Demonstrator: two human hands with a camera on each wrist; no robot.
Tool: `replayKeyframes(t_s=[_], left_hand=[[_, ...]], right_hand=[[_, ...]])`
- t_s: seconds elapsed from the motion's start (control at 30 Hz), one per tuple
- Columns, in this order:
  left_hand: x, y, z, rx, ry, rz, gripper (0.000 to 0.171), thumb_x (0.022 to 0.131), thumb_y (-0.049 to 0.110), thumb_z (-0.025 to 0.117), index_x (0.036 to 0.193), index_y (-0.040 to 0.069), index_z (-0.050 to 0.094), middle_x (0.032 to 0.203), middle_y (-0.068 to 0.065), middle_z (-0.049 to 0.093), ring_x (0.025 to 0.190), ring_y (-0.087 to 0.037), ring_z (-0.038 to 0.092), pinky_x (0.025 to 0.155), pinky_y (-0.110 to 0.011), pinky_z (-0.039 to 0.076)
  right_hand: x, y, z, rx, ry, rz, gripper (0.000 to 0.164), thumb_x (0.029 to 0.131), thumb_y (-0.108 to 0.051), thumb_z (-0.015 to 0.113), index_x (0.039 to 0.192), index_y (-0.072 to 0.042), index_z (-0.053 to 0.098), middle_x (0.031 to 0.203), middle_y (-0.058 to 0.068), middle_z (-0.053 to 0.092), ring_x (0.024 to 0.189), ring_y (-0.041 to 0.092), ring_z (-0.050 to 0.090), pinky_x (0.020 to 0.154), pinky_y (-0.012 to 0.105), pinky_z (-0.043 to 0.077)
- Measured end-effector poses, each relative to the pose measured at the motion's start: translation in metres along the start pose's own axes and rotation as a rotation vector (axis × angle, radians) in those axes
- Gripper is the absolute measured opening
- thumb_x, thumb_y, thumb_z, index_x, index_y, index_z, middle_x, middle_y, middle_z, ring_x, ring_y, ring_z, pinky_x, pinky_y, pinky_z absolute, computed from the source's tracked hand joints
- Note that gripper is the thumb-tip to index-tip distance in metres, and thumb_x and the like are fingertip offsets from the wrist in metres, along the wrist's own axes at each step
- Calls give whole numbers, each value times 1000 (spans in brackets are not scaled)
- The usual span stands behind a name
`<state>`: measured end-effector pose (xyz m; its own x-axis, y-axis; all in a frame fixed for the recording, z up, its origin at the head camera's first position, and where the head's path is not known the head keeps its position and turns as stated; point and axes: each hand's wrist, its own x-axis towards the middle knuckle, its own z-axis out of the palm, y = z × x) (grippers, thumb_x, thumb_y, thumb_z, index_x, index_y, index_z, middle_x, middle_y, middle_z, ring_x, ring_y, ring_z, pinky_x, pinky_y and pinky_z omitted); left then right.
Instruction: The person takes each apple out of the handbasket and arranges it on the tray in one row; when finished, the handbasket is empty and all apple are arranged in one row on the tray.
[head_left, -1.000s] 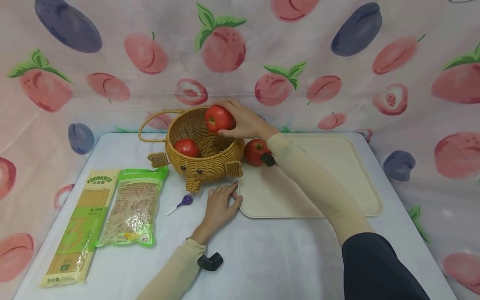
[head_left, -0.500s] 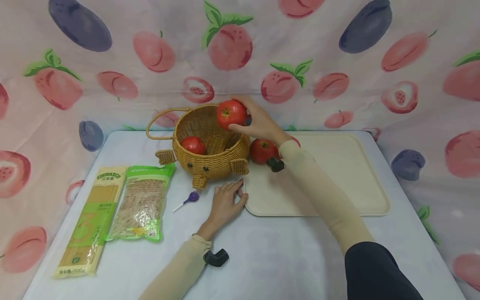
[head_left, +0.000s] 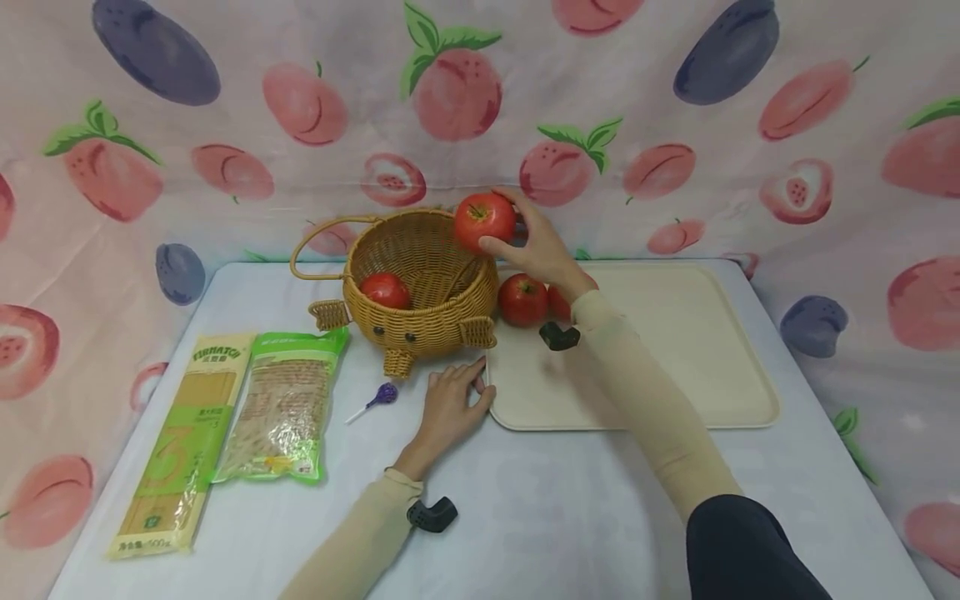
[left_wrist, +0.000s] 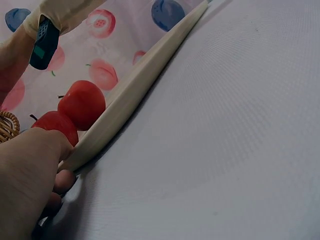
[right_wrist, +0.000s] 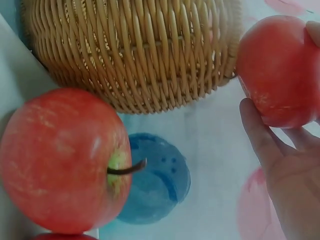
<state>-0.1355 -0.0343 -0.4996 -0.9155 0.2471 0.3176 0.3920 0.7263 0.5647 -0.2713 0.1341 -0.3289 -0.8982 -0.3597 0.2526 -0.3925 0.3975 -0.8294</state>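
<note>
In the head view my right hand [head_left: 536, 246] grips a red apple [head_left: 484, 222] above the right rim of a wicker basket [head_left: 427, 329]. The right wrist view shows fingers and thumb round that apple, beside the basket's woven wall. Another apple [head_left: 385, 290] lies inside the basket at the left. Two more apples, one on the left [head_left: 522, 300] and one partly behind my right wrist [head_left: 562, 302], sit side by side on the cream tray [head_left: 660, 367]. My left hand [head_left: 450, 408] holds the tray's left edge near its front corner, some fingers hidden.
A purple lollipop [head_left: 385, 394] lies in front of the basket's snout. At the left are a green-edged plastic food bag [head_left: 285, 408] and a long pack of spaghetti [head_left: 180, 442]. A fruit-print cloth [head_left: 480, 158] hangs behind the white table.
My right hand has moved the apple right, from over the basket's inside to its right rim. The left hand stays at the tray. The head view has shifted slightly.
</note>
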Motion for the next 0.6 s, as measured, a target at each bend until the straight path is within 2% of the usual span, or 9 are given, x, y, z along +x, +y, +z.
replayKeyframes(t_s=[0.27, 0.43, 0.6], left_hand=[[-1, 0, 1, -2, -4, -9, 45, 87, 31, 63, 126, 8, 60, 76, 8, 59, 69, -9, 43, 71, -27, 26], [-1, 0, 1, -2, -2, -13, 46, 87, 31, 63, 126, 8, 60, 75, 8, 59, 68, -8, 43, 71, -26, 25], [0, -1, 1, 1, 0, -9, 46, 86, 31, 63, 126, 8, 60, 75, 9, 59, 68, -8, 43, 71, -27, 25]], right_hand=[[-11, 9, -9, 88, 37, 1, 68, 86, -22, 68, 145, -20, 34, 143, 5, 42, 127, 24, 47, 102, 40, 43], [-16, 16, -13, 96, 45, -9, 66, 86, -21, 67, 144, -25, 35, 144, 4, 41, 126, 25, 48, 102, 42, 43], [-22, 19, -18, 104, 71, 7, 65, 86, -21, 68, 143, -25, 37, 140, 6, 42, 120, 24, 51, 101, 42, 44]])
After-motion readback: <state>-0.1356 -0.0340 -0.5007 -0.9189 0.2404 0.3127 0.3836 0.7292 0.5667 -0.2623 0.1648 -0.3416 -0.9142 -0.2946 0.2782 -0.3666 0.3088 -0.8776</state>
